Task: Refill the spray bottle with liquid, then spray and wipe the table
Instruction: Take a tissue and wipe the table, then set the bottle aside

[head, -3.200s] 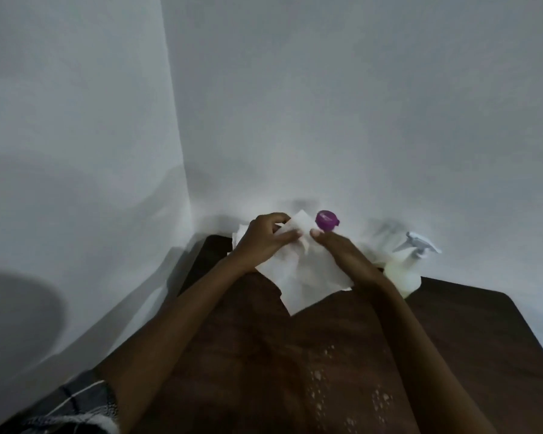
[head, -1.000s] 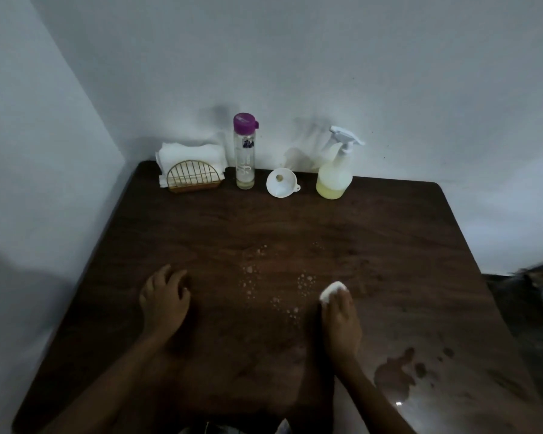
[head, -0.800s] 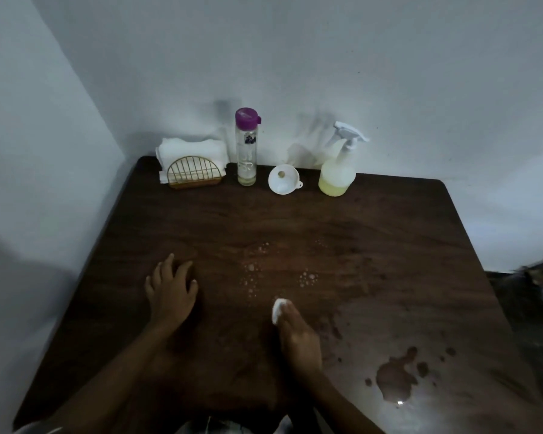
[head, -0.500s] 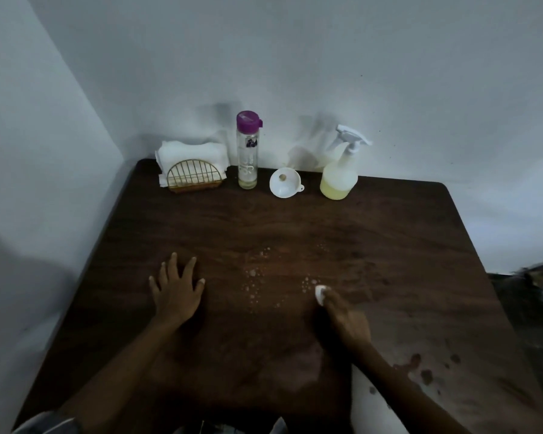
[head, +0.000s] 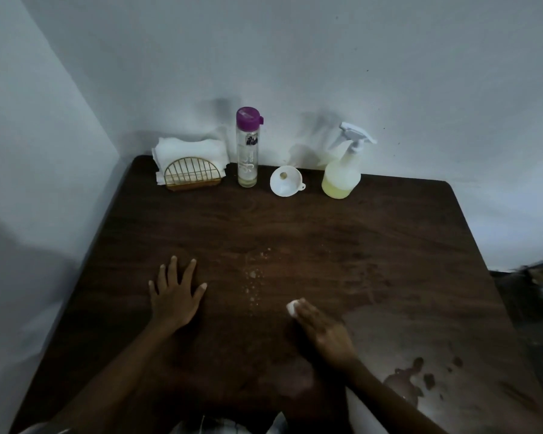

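Note:
My right hand (head: 323, 333) lies on a folded white tissue (head: 292, 307) and presses it flat against the dark wooden table (head: 326, 239); only the tissue's tip shows past the fingers. My left hand (head: 176, 294) rests flat on the table with its fingers spread. Foamy droplets (head: 255, 277) dot the wood between the two hands. The spray bottle (head: 342, 170) with yellowish liquid stands at the back, near the wall. A clear bottle with a purple cap (head: 247, 148) and a white funnel (head: 286, 181) stand to its left.
A gold wire napkin holder with white tissues (head: 190, 166) sits at the back left corner. A dark wet puddle (head: 411, 375) and smaller spots lie near the front right. Walls close in behind and on the left; the table's right edge drops off.
My right hand has swept the tissue back and forth over the droplets, last pulling back toward me. The left hand has spread its fingers flat. Earlier, both hands held the tissue at the holder.

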### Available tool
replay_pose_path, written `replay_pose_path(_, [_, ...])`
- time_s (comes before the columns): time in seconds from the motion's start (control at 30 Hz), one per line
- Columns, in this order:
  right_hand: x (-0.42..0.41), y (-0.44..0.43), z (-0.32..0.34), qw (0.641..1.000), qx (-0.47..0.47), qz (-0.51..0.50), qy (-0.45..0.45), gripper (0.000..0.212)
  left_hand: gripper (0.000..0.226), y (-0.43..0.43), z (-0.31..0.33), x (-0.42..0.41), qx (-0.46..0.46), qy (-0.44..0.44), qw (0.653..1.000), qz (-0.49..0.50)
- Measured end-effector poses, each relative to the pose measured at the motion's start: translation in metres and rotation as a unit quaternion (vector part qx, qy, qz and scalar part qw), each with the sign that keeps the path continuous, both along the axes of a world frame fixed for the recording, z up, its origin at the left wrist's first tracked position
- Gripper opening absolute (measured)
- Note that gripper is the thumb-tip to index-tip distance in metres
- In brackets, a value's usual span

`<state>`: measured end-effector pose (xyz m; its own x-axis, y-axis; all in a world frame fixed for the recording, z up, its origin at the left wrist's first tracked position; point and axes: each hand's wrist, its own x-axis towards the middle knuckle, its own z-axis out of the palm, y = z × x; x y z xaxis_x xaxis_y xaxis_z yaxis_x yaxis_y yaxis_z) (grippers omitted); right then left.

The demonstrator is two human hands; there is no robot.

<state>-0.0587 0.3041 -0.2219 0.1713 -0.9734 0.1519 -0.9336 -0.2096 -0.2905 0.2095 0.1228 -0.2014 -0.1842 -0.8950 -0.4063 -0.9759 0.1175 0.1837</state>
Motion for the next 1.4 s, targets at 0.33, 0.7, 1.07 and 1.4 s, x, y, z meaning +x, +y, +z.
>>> replay_pose_path(0.33, [-0.001,-0.104,0.008,0.941,-0.018,-0.333,-0.059,0.040,0.066,-0.006,-0.002,0.005,0.017,-0.014,1.000,-0.019])
replay_pose_path(0.7, [-0.062,-0.088,-0.002,0.961,-0.004,-0.269,-0.063,0.031,0.067,-0.006,-0.005,0.005,0.020,-0.013,0.999,-0.021])
replay_pose_path(1.07, [0.034,-0.158,0.016,0.927,0.056,-0.344,-0.140,0.020,0.066,-0.006,0.000,0.004,0.023,-0.007,1.000,-0.019])
replay_pose_path(1.4, [-0.001,-0.135,0.033,0.976,0.073,-0.176,-0.105,0.016,0.067,-0.005,0.000,0.004,0.023,-0.005,1.000,-0.019])
